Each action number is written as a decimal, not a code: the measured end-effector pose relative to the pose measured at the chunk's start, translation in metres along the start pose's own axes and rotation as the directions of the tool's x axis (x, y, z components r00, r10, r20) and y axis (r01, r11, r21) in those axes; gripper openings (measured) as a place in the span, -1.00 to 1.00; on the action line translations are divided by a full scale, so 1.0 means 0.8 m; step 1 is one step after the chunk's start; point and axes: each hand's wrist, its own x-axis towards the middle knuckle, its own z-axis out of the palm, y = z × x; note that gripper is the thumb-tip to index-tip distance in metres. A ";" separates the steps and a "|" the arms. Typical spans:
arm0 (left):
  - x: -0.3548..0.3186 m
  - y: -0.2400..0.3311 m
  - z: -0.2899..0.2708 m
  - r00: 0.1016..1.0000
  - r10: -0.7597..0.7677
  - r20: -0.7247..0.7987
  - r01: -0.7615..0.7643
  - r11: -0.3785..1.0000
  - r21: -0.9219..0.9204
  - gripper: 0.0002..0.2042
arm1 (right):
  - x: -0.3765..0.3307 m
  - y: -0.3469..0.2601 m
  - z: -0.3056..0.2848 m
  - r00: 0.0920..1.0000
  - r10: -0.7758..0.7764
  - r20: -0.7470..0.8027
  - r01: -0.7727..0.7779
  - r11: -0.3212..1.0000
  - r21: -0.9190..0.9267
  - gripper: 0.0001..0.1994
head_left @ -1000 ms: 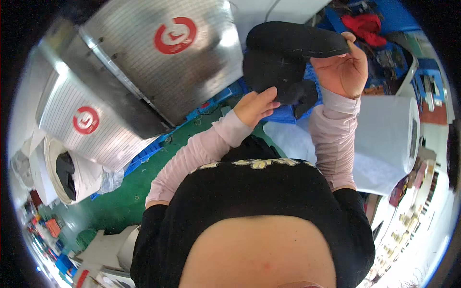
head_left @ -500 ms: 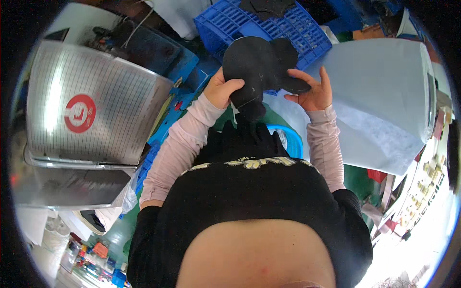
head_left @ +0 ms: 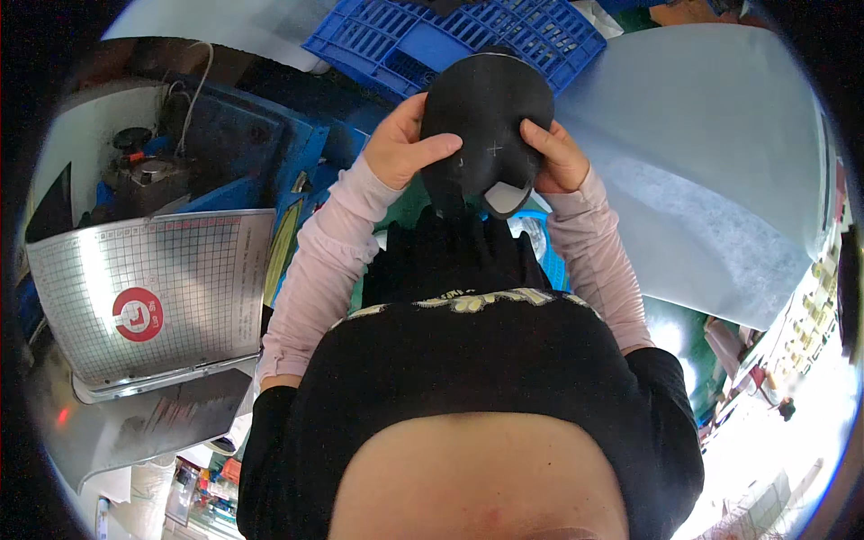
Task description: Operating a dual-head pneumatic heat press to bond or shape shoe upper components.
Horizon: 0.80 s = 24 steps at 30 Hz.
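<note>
Both my hands hold a black, pliable piece (head_left: 487, 101) with a broad rounded end and narrower parts hanging toward me. A small pale cross mark shows on its surface, and a light grey patch (head_left: 507, 200) appears at its lower edge. My left hand (head_left: 401, 144) grips the left side, thumb on top and fingers underneath, out of sight. On the right side my right hand (head_left: 558, 155) pinches it, its thumb pressed on the upper face. I cannot tell exactly what the piece is.
A blue plastic crate (head_left: 441, 45) stands just beyond the piece. To the right is a large grey-white surface (head_left: 711, 135); to the left, a metal panel (head_left: 193, 306) with a grid and a red emblem. A blue basket (head_left: 551, 256) sits below my right wrist.
The black piece has been turned and bent, so its side lobes no longer spread out. My right hand has moved left and closed on it. The view has shifted.
</note>
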 end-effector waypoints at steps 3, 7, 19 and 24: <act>0.002 0.006 -0.007 0.999 0.031 -0.039 -0.028 0.997 0.077 -0.52 | -0.001 0.004 -0.003 0.999 0.002 -0.046 0.006 0.985 0.173 -0.58; -0.002 0.016 0.004 0.989 0.132 -0.072 -0.106 0.950 0.292 -0.58 | 0.001 0.002 -0.001 1.000 -0.002 -0.013 0.005 0.975 0.223 -0.55; -0.026 0.048 0.014 0.968 0.147 -0.205 -0.142 0.989 0.040 -0.56 | -0.001 -0.011 0.019 0.990 -0.062 0.123 0.068 0.997 -0.043 -0.29; -0.049 0.066 0.017 0.990 0.069 -0.120 -0.069 0.998 0.011 -0.53 | -0.001 -0.025 0.046 0.977 -0.090 0.193 0.100 0.994 -0.044 -0.32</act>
